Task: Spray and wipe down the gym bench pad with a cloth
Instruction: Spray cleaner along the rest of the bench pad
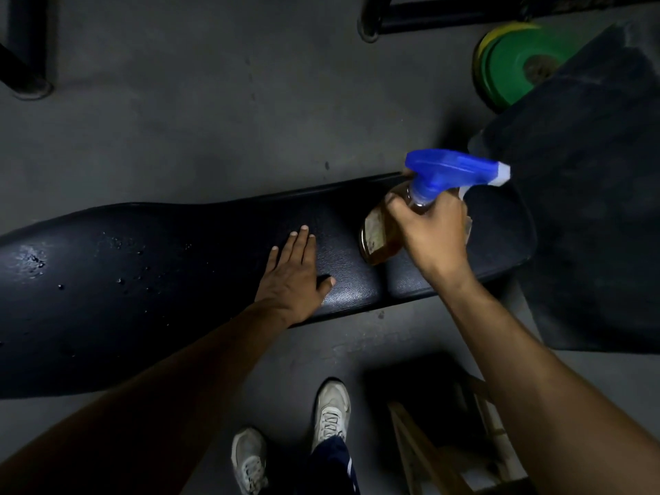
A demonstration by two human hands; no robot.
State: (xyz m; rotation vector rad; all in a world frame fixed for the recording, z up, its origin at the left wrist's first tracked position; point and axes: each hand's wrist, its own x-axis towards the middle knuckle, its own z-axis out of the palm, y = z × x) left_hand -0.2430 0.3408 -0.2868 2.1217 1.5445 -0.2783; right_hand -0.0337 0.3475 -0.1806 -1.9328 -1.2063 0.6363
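Right hand (434,230) grips spray bottle (421,194), nozzle aimed right over dry pad (200,244); left hand (294,276) flat, empty, bracing; no cloth visible.

A gym. A padded black bench (178,280) stands on a grey floor (214,137). Green weight plates (514,66) lie nearby.

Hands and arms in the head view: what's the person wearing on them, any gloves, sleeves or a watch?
Nothing is worn on either. The left hand and the right hand are bare, with no gloves and no rings that show. Both forearms are uncovered as far up as the picture shows, with no sleeve cuffs, watch or wristband in view. The nails look short and plain.
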